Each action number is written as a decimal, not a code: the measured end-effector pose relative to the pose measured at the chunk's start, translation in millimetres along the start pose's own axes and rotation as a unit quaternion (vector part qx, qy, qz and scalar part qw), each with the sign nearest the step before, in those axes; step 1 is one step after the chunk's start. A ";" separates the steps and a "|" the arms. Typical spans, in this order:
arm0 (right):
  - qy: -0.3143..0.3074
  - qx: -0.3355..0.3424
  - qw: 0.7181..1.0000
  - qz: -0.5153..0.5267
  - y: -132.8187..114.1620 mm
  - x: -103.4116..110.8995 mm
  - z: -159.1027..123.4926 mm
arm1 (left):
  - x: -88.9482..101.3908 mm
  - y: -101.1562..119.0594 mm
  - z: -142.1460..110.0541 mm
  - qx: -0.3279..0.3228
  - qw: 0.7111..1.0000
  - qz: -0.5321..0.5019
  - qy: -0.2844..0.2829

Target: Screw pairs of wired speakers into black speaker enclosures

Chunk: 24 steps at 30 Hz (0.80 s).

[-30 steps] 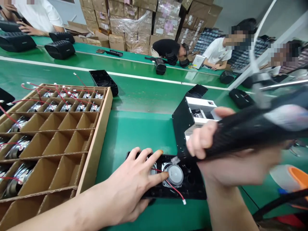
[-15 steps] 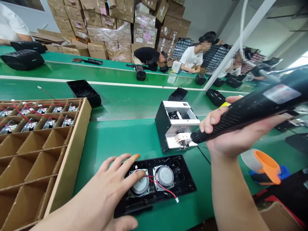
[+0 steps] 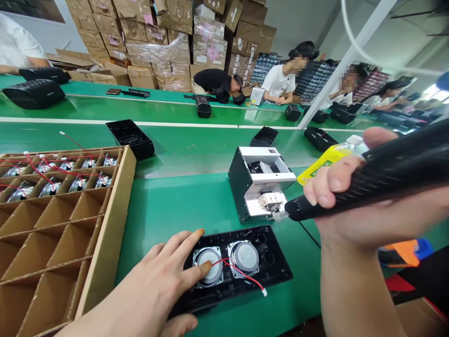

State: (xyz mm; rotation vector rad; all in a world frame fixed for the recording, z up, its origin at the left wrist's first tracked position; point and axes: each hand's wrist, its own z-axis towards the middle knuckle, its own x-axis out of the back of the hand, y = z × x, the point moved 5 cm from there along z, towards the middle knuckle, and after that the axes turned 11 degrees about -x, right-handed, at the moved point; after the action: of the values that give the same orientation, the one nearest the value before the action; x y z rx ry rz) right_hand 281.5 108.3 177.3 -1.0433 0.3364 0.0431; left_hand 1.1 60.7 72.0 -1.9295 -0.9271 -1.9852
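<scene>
Black plastic makes up the rectangular panel (image 3: 277, 267), which I have lying on the glossy green counter (image 3: 168, 201) at the near middle. Two round silver-grey speaker drivers (image 3: 247, 257) with square metal frames sit side by side in it, and a thin red wire with a white plug (image 3: 254, 281) trails across the right one. My left hand (image 3: 164, 276) is over the panel's left end, fingers spread apart, one fingertip on the left driver. My right hand (image 3: 365, 210) has its fingers clamped around a thick black cylindrical power screwdriver (image 3: 396, 168). Its tip is at the front of a black-and-white box-shaped machine (image 3: 242, 196), beyond the panel; I cannot tell whether they touch. Just right of that machine I see a yellow-labelled bottle (image 3: 321, 164). To the left stands a brown cardboard divided tray (image 3: 115, 220), with more drivers in its far rows.
</scene>
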 end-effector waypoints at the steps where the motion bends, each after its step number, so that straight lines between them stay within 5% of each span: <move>1: -0.013 -0.002 1.000 0.006 -3.6 -4.7 -0.7 | 1.3 0.6 0.8 0.005 1.000 -0.004 -0.009; 5: -0.066 -0.069 0.994 0.059 5.8 -38.8 -8.9 | -0.8 -0.1 0.9 0.020 1.000 -0.014 -0.011; 11: -0.093 -0.116 0.981 0.128 57.6 -87.6 -40.0 | -2.2 -0.1 1.4 0.012 1.000 -0.027 -0.008; 24: -0.138 -0.146 0.973 0.110 89.2 -91.7 -55.3 | 2.0 1.9 9.8 0.033 0.998 -0.036 -0.043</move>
State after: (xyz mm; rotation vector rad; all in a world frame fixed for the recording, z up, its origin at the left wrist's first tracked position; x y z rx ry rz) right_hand 163.3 117.8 104.0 -1.2701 0.1941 0.4440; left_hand 10.0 65.4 73.9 -1.9861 -1.0838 -1.8974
